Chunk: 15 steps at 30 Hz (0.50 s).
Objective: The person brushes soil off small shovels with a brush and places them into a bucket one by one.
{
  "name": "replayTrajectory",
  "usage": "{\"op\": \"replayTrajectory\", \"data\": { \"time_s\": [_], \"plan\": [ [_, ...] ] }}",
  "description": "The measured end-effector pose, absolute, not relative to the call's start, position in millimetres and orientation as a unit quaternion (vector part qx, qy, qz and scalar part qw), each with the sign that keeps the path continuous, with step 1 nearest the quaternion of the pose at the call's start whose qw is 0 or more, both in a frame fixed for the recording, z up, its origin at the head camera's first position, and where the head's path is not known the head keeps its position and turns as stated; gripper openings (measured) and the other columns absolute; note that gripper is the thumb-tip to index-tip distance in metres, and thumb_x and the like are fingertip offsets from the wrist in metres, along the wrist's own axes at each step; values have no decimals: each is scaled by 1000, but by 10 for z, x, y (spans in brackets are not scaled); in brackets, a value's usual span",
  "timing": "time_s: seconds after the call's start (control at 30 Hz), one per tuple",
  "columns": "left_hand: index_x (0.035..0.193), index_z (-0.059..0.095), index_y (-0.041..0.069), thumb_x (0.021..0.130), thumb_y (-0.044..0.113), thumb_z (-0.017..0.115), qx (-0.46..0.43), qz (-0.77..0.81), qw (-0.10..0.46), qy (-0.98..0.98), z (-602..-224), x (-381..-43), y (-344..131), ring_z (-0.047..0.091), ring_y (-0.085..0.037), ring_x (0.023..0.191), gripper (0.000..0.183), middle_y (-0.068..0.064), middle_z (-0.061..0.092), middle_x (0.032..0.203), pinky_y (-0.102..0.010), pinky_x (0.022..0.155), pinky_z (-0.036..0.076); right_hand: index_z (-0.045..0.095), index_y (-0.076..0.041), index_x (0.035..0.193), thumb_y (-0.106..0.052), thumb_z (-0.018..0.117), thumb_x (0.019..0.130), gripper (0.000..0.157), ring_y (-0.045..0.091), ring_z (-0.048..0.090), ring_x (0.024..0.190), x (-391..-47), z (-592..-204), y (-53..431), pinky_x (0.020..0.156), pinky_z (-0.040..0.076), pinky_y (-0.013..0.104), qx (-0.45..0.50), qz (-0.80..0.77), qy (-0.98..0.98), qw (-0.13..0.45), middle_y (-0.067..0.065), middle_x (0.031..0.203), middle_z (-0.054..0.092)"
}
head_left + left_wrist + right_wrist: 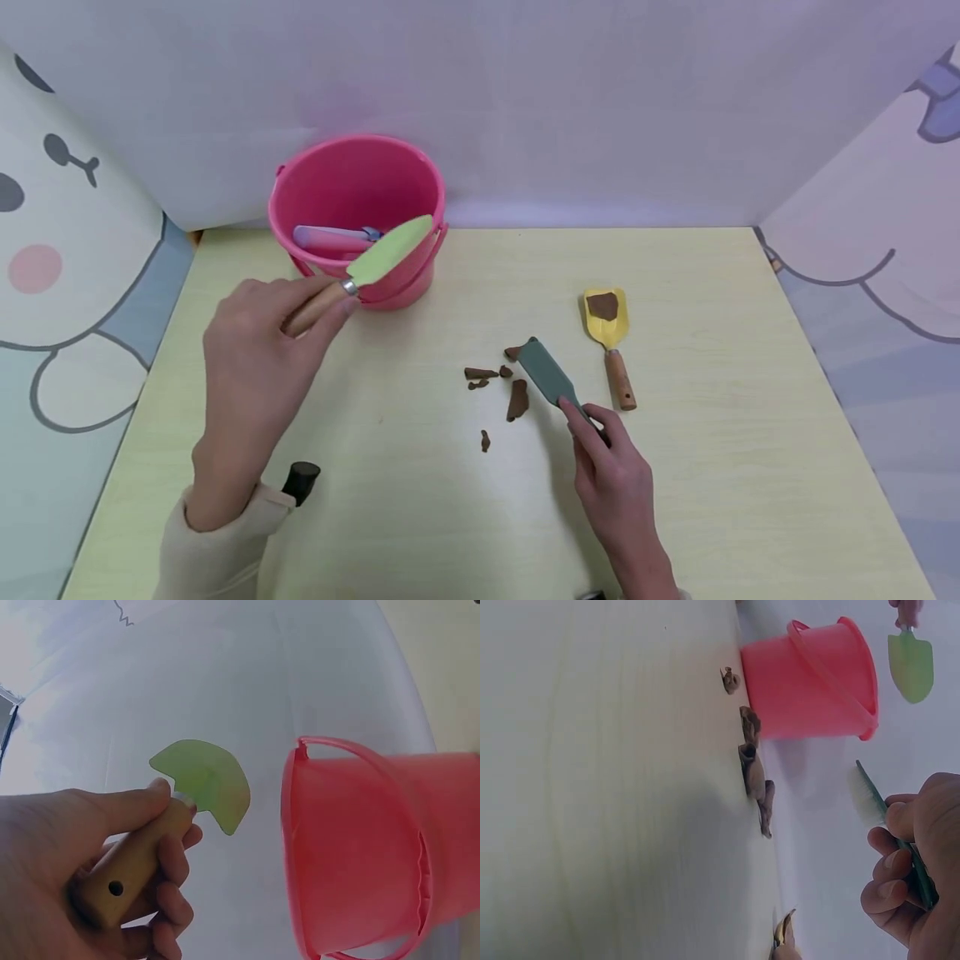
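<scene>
My left hand point(258, 367) grips the wooden handle of a small garden trowel with a light green blade point(392, 252). It holds the trowel in the air before the rim of a pink bucket point(405, 287). Inside that bucket lies a tool with a purple handle point(330, 238); its other end is partly hidden. In my right hand point(611, 483) is a dark green brush point(547, 372), whose white bristles point(864, 796) show in the right wrist view. Under and beside the brush, several dry brown scraps point(517, 400) lie on the table.
To the right lies a yellow scoop point(609, 333) with a wooden handle, a brown piece point(602, 306) in its blade. The pale wooden table point(720, 467) meets a white cloth wall point(600, 117) at the back. Printed cartoon panels point(75, 250) stand at both sides.
</scene>
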<state>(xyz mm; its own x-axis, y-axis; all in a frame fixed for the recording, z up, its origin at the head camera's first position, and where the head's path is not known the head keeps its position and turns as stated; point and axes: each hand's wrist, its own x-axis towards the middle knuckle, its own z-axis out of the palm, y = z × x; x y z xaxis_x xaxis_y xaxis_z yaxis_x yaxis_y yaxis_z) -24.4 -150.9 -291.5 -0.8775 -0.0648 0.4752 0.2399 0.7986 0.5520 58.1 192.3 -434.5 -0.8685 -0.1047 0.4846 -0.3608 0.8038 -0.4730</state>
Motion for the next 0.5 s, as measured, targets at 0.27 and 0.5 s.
{"op": "replayTrajectory", "data": {
  "time_s": [0.27, 0.5],
  "plan": [
    [113, 82, 10, 91, 21, 82, -69, -273, 281, -917, -2792, -618, -1695, 65, -32, 77, 25, -16, 80, 94, -33, 84, 35, 72, -16, 133, 18, 79, 78, 65, 15, 58, 70, 576, -4321, 1899, 56, 46, 18, 134, 285, -918, 241, 12, 111, 68],
    [100, 83, 10, 96, 27, 75, -65, -226, 249, -940, -2759, -969, -1784, 53, -32, 74, 19, -15, 71, 73, -43, 78, 33, 72, -17, 134, 18, 79, 77, 67, 14, 61, 71, 593, -4323, 1882, 56, 47, 17, 138, 284, -916, 246, 11, 111, 68]
  ]
}}
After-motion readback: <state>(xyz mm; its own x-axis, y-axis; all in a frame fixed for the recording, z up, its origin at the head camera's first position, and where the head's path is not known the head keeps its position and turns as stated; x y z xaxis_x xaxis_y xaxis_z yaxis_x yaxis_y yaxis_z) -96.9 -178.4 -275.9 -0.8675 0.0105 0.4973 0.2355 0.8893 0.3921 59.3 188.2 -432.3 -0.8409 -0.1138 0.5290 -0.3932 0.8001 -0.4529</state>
